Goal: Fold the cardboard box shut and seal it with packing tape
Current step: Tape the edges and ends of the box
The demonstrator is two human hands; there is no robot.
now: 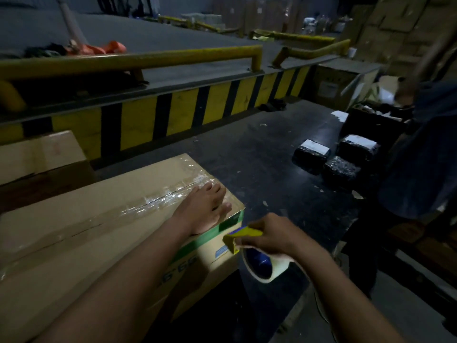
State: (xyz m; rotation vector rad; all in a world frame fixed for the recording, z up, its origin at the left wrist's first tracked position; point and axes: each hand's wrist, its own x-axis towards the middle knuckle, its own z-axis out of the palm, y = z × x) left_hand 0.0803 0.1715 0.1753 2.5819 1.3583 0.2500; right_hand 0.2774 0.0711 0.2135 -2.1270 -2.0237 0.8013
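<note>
Cardboard box (106, 219) on dark floor, flaps down, seam taped; left hand (202, 209) flat, fingers spread, gripping nothing; right hand (269, 237) clamped round tape dispenser (249, 246) at box's side; could wrinkle or tear crooked if yanked sideways.

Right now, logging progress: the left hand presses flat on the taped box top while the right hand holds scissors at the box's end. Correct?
Not quite. The head view shows the right hand holding a tape dispenser, not scissors, at the end of the box. The left hand does press flat on the taped top.
</note>
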